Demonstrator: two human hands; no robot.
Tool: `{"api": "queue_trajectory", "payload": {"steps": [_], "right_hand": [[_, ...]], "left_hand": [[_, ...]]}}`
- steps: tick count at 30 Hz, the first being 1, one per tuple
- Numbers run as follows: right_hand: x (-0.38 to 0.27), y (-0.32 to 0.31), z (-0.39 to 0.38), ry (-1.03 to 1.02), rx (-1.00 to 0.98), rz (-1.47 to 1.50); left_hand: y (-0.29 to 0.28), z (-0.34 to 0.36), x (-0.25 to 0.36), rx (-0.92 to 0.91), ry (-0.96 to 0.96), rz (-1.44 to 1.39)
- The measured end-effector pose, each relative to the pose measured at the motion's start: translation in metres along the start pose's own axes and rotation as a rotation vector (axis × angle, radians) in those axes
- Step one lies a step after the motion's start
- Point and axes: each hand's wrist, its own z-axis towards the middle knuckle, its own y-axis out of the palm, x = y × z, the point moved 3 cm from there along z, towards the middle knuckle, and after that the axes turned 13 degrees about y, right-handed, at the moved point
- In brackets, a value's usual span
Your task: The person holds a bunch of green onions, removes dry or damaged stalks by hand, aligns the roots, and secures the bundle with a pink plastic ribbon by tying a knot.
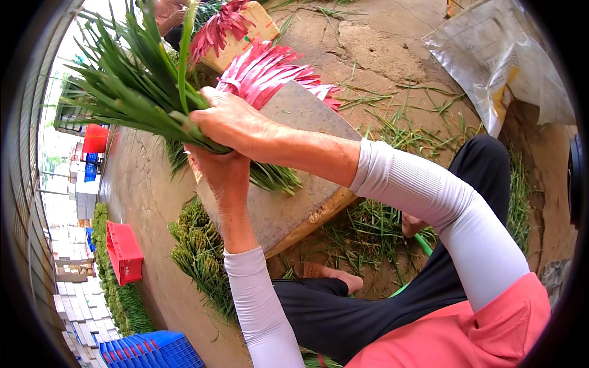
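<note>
A thick bunch of long flat green stalks, like garlic chives (144,101), is held up above a low work block. My left hand (221,175) is closed around the bunch from below. My right hand (239,126) is closed on it from above, its thumb beside a paler stalk. The cut-looking lower ends stick out past my wrists over the block's grey top (300,159). At the block's far edge lies a fan of pink strips (267,73). My fingertips are partly hidden by the leaves and each other.
Green bundles (199,251) are stacked left of the block. Loose trimmings (374,239) litter the floor around my feet. Farther off are a red crate (124,251), blue crates (153,351), a plastic sack (497,55), and another block with red strips (224,27) near another person's hand (167,15).
</note>
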Motion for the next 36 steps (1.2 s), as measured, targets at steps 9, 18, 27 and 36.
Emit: {"api": "queue_trajectory", "payload": {"steps": [9, 18, 27, 36], "right_hand": [[-0.017, -0.023, -0.043, -0.157, -0.011, 0.189], [0.083, -0.064, -0.174, -0.079, 0.281, -0.395], [0.099, -0.028, -0.168, -0.174, 0.493, -0.716], [0.118, -0.048, -0.166, -0.183, 0.519, -0.786]], "left_hand": [[-0.012, -0.006, 0.006, 0.486, -0.324, -0.405], [-0.090, -0.076, 0.019, 0.848, -0.569, -0.535], [-0.080, -0.129, 0.059, 0.973, -0.700, -0.551], [-0.108, -0.156, 0.031, 1.077, -0.755, -0.659]]}}
